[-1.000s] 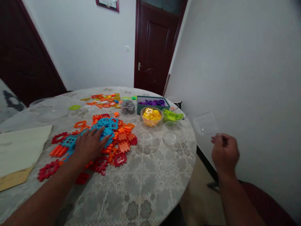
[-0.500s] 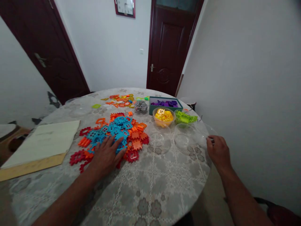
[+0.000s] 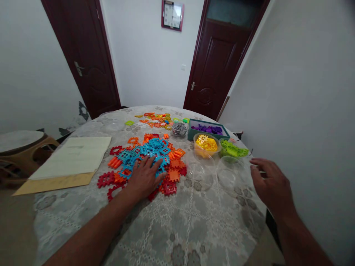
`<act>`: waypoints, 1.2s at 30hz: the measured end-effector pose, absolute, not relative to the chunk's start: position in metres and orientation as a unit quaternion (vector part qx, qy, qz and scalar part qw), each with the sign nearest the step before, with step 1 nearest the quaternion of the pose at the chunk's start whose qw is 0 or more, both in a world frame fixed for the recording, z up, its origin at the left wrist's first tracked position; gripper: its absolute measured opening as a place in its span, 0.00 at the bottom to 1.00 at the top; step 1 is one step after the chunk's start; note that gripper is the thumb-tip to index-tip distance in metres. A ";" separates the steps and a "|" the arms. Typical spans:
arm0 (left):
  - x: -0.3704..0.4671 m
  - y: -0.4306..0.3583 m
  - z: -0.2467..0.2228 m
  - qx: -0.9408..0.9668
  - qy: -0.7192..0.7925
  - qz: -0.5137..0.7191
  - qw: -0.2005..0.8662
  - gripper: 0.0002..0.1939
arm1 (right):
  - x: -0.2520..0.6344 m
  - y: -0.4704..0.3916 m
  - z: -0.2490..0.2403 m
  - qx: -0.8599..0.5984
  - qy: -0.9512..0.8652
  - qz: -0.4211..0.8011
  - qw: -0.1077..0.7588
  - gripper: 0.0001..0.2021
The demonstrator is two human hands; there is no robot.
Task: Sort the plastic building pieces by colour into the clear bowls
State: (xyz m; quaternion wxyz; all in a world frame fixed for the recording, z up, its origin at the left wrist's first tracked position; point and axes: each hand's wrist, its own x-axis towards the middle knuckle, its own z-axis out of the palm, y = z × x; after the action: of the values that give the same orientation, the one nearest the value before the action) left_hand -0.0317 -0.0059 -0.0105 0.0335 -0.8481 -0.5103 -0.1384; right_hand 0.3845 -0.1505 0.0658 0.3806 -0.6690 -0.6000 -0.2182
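Observation:
My left hand (image 3: 144, 179) lies with spread fingers on a heap of blue plastic interlocking pieces (image 3: 155, 147). Around and under the blue lie orange pieces (image 3: 174, 175) and red pieces (image 3: 169, 188). Over the table's right edge hovers my right hand (image 3: 273, 186), its thumb and fingers apart and nothing visible between them. Nearest to it are clear plastic bowls (image 3: 230, 178) standing on the tablecloth. Behind these, one bowl of yellow pieces (image 3: 206, 144) and one of lime green pieces (image 3: 233, 148) sit side by side.
A green-rimmed box (image 3: 191, 133) of purple pieces and a bowl of grey pieces (image 3: 179, 128) stand farther back. Scattered orange and yellow pieces (image 3: 155, 120) lie at the far side. Left are a paper pad (image 3: 72, 155) and, beyond the table, a stool (image 3: 22, 142).
My right hand has opened and moved away from the clear plastic rim at the table's right edge. My left hand stays on the blue heap. The view has shifted left and tilted slightly up.

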 end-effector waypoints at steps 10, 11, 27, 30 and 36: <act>-0.063 0.008 -0.012 -0.841 -0.515 -0.164 0.040 0.29 | 0.276 0.032 0.109 -0.548 -0.818 -0.083 0.151 0.15; -0.066 0.010 -0.013 -0.836 -0.520 -0.171 0.044 0.30 | 0.270 0.052 0.107 -0.569 -0.812 -0.075 0.107 0.17; -0.077 0.006 -0.007 -0.786 -0.566 -0.239 0.061 0.26 | 0.118 0.147 0.062 -0.515 -0.850 0.026 -0.106 0.28; -0.082 0.005 -0.007 -0.770 -0.585 -0.249 0.054 0.25 | 0.099 0.157 0.052 -0.511 -0.853 0.037 -0.101 0.32; -0.084 0.003 -0.008 -0.766 -0.589 -0.255 0.042 0.23 | 0.082 0.164 0.046 -0.481 -0.873 0.045 -0.076 0.34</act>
State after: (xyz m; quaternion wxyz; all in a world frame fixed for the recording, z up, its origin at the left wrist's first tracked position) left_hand -0.0844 0.0035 -0.0079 0.0419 -0.7662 -0.5885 -0.2547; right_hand 0.0821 0.1640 0.0460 -0.0758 -0.4805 -0.8726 0.0447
